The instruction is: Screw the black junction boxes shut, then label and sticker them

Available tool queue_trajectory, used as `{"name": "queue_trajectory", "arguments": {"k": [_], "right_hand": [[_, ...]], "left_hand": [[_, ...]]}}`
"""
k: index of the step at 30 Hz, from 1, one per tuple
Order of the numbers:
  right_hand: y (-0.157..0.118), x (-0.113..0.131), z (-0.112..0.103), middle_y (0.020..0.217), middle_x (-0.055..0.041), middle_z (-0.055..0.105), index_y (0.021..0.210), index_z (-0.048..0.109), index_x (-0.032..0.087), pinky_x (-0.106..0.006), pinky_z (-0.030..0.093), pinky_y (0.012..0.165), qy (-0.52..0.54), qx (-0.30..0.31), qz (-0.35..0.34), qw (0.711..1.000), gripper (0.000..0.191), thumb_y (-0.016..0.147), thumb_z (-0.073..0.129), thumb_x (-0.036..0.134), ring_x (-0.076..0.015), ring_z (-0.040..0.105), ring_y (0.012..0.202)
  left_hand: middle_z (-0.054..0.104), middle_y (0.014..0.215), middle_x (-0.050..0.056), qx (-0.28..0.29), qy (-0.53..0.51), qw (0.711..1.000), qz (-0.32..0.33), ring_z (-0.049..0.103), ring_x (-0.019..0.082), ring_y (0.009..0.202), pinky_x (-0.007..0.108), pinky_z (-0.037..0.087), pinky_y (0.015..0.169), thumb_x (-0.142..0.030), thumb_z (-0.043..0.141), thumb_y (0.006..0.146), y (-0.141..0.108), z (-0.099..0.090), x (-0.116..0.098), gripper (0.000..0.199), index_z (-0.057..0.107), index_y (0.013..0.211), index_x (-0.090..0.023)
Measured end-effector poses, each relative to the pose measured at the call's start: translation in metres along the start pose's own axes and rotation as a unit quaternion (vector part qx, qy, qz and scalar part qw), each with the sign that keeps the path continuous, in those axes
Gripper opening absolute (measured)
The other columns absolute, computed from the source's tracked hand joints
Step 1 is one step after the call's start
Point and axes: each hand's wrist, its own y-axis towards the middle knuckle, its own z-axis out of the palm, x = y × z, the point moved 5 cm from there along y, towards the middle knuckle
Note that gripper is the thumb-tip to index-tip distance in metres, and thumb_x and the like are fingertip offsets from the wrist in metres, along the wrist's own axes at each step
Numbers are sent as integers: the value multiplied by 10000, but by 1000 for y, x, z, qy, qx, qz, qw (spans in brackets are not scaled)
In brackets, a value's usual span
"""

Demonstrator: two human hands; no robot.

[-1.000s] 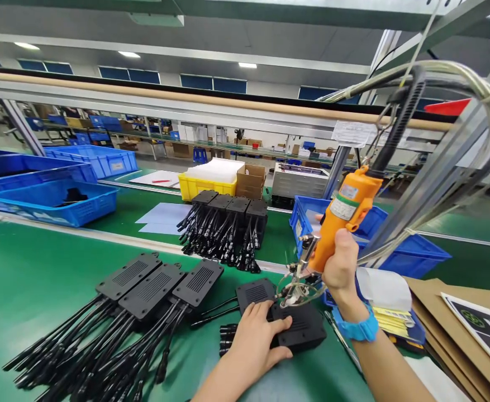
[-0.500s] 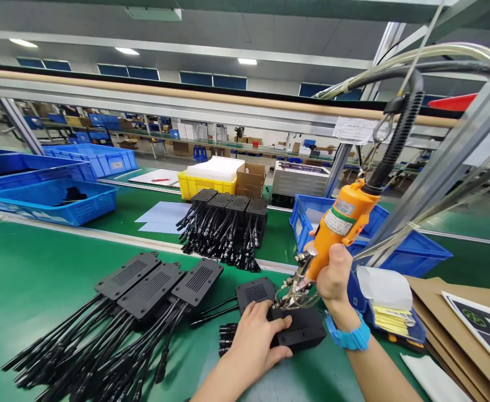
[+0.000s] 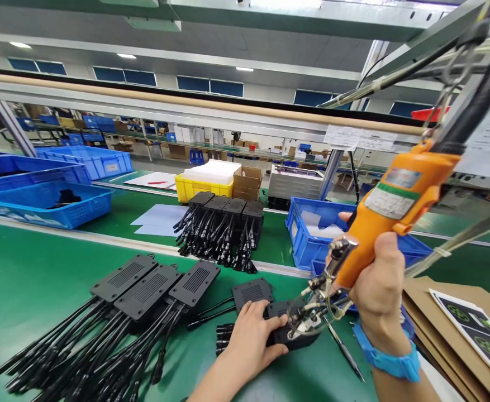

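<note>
Orange cylindrical tool (image 3: 383, 218) slants from right hand (image 3: 379, 282) over matte case (image 3: 284, 338).

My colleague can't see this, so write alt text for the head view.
The right hand grips an orange power tool, its tip at a black box on a green workbench, while the left hand touches the box. Cabled black boxes lie to the left.

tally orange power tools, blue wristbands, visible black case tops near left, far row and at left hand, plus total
Orange power tool: 1
Blue wristband: 1
Near left case tops: 3
Far row case tops: 4
Case tops at left hand: 2
Total: 11
</note>
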Motion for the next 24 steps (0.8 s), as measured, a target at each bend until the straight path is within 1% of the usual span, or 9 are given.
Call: {"name": "queue_trajectory", "arguments": {"k": [4, 7, 12, 15, 18, 20, 22, 24], "right_hand": [[-13, -30, -3, 589, 0, 583, 965, 663, 202, -267, 440, 304, 7, 19, 14, 1000, 401, 880, 520, 567, -160, 541, 415], [-21, -39, -3, 603, 1, 583, 932, 652, 186, -247, 434, 304, -7, 31, 14, 999, 416, 888, 508, 574, -141, 531, 403], [-28, -38, 1, 607, 3, 570, 985, 639, 212, -254, 409, 285, -33, 35, 8, 999, 442, 872, 518, 622, -142, 497, 380], [-35, -40, 1, 612, -6, 572, 973, 631, 228, -262, 382, 276, -20, 36, 10, 999, 458, 851, 525, 656, -155, 493, 384], [-42, -46, -4, 617, -13, 572, 974, 628, 215, -252, 370, 297, -3, 37, 8, 999, 452, 859, 508, 636, -150, 492, 401], [-46, -47, -7, 612, -14, 564, 959, 631, 203, -249, 360, 316, 17, 47, 11, 999, 462, 844, 508, 633, -145, 483, 412], [-46, -44, -6, 601, -14, 555, 951, 637, 193, -263, 366, 341, 40, 60, 18, 997, 481, 815, 518, 639, -149, 475, 427], [-39, -32, -3, 585, -10, 543, 965, 642, 185, -282, 384, 365, 41, 63, 11, 997, 502, 798, 522, 643, -155, 467, 437]], "left_hand": [[548, 1329, 127, -8, 5, 1000, 6, 513, 359, 1247, 531, 362, 1082, -485, 823, 716, 0, 1, 0, 517, 691, 1192, -334], [551, 1320, 123, -10, 2, 1000, 4, 518, 358, 1240, 530, 344, 1097, -489, 830, 704, 1, 2, 1, 535, 691, 1194, -328], [543, 1315, 112, -4, -4, 1000, -1, 520, 361, 1228, 542, 335, 1098, -485, 829, 706, 1, 3, 1, 536, 680, 1203, -350], [538, 1311, 111, -5, -5, 1000, 1, 516, 367, 1223, 544, 343, 1089, -490, 822, 713, 0, 3, 2, 518, 683, 1194, -355], [540, 1302, 109, -9, -4, 1000, 6, 522, 369, 1209, 537, 365, 1072, -495, 822, 711, 0, 4, 2, 493, 696, 1168, -357], [545, 1297, 112, -10, 1, 1000, 6, 534, 369, 1192, 535, 383, 1056, -495, 829, 703, 0, 5, 3, 516, 689, 1182, -363], [548, 1299, 119, -8, 4, 1000, 7, 539, 371, 1190, 534, 399, 1041, -496, 835, 696, 1, 5, 3, 565, 667, 1221, -374], [550, 1309, 122, -8, 6, 1000, 12, 542, 371, 1194, 533, 408, 1033, -497, 834, 699, 1, 5, 2, 591, 648, 1247, -384]]}}
